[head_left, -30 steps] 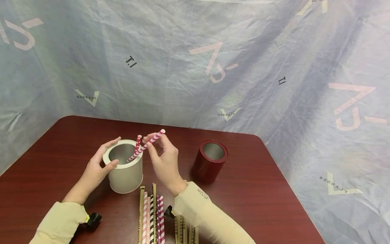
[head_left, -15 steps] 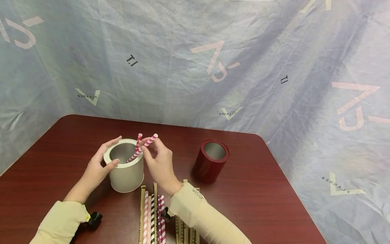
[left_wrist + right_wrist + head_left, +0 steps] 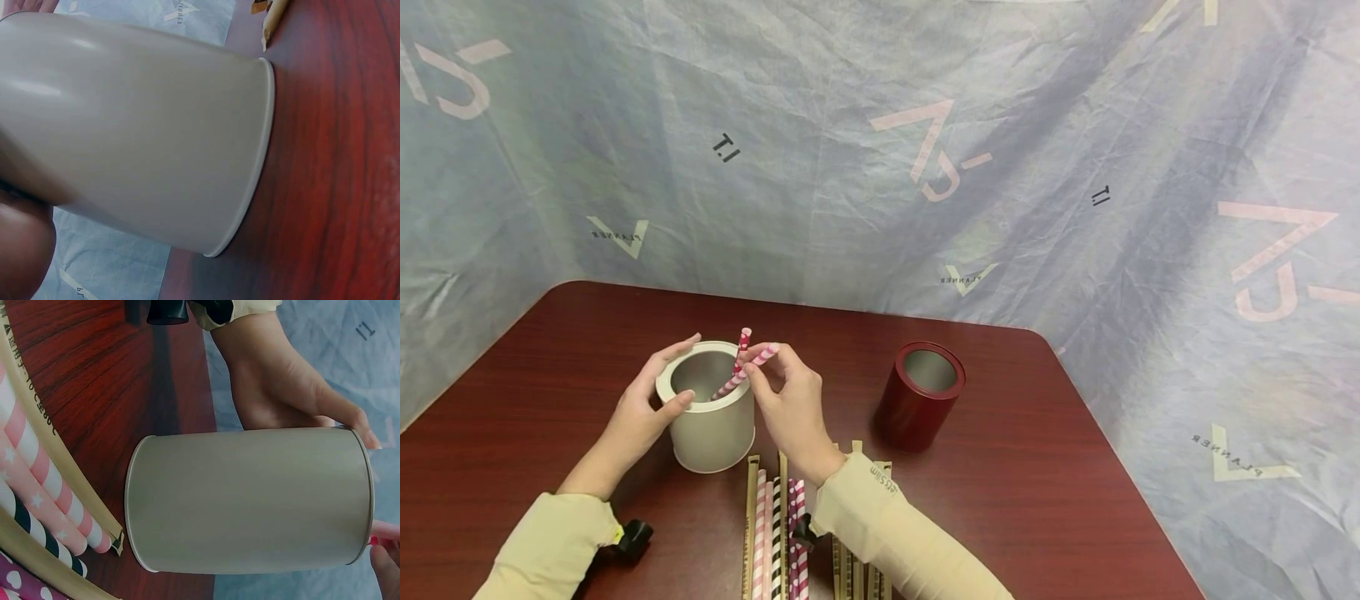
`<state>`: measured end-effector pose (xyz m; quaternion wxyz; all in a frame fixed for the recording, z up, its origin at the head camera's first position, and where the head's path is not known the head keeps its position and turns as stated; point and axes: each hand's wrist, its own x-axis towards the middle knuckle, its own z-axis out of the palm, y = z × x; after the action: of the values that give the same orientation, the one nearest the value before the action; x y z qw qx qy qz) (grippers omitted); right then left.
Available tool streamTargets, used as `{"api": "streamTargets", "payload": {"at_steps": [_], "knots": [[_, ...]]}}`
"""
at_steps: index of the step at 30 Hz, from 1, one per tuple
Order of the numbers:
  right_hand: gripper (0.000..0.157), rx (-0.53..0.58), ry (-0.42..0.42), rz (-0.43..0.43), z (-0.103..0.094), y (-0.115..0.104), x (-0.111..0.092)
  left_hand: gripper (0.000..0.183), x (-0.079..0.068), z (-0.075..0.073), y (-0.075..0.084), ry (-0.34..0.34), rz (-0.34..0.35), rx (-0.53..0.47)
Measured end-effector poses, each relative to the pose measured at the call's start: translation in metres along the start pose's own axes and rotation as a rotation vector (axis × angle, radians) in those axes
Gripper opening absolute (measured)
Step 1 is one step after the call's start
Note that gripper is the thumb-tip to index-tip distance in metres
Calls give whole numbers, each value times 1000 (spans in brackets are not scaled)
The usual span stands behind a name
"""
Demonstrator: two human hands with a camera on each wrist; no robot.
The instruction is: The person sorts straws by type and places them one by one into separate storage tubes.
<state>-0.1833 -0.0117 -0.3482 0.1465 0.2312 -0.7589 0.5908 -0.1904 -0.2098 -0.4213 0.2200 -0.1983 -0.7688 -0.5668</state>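
My left hand (image 3: 642, 408) grips the cream-coloured can (image 3: 711, 440) at its left side, the thumb over the rim and the fingers round the far side. The can stands upright on the table. My right hand (image 3: 792, 408) pinches a pink-and-white striped paper straw (image 3: 767, 355) between thumb and fingers. This straw slants over the right rim, its lower end inside the can. Beside it, a red straw with white dots (image 3: 744, 340) leans in the can, its top showing above the rim. In the left wrist view the can's wall (image 3: 144, 137) fills much of the picture.
In front of the can lies a row of patterned straws (image 3: 760, 533) among brown paper-wrapped ones. More wrapped straws (image 3: 857, 575) lie partly under the right sleeve. A dark red can (image 3: 917, 417) stands to the right on the table (image 3: 1037, 467), with a printed cloth (image 3: 820, 167) behind.
My right hand has moved a little left and lowered the striped straw further into the cream can. The left hand keeps its grip on the can.
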Motion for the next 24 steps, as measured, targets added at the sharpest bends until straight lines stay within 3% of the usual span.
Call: {"api": "streamTargets", "payload": {"at_steps": [6, 15, 24], "knots": [[15, -14, -4, -5, -3, -9, -4, 63, 0, 0, 0, 1, -4, 3], [19, -17, 13, 2, 0, 23, -2, 63, 0, 0, -1, -1, -4, 6], [17, -19, 49, 31, -26, 3, -8, 64, 0, -1, -1, -2, -9, 1]]}}
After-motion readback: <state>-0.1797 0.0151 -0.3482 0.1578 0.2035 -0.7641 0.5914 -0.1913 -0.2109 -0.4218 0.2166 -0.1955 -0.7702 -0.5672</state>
